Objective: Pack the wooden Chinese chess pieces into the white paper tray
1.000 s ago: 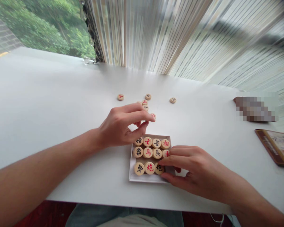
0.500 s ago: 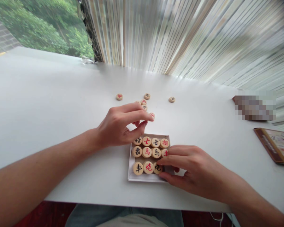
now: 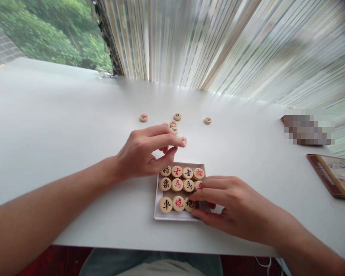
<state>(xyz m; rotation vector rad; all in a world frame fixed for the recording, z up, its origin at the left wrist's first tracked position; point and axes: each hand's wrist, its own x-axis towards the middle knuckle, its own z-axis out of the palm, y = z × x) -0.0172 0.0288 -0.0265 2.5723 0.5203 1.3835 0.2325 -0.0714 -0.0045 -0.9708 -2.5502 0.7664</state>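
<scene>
Rows of round wooden xiangqi pieces with red and black characters stand in a shallow white box (image 3: 158, 217). My right hand (image 3: 230, 203) is over the box's right side, with thumb and index finger around a black-marked xiangqi piece (image 3: 189, 204) in the nearest row. Its other fingers partly cover a red-marked piece (image 3: 199, 186). Above the box's far left corner is my left hand (image 3: 146, 151), index finger and thumb apart, nothing visible between them. Its index fingertip overlaps a loose red-marked piece (image 3: 183, 140); whether they touch I cannot tell.
More loose pieces lie beyond my left hand: a red one (image 3: 143, 117), a black one (image 3: 177, 116), another (image 3: 207, 120) and a small cluster (image 3: 173, 123). A brown-edged booklet or box (image 3: 333, 176) and a blurred object (image 3: 307, 130) are at right. Striped curtains (image 3: 184, 42) border the white table (image 3: 60, 115).
The whole view has shifted very slightly, moving the box and pieces a little left in the picture. Both hands keep nearly the same pose and place relative to the box.
</scene>
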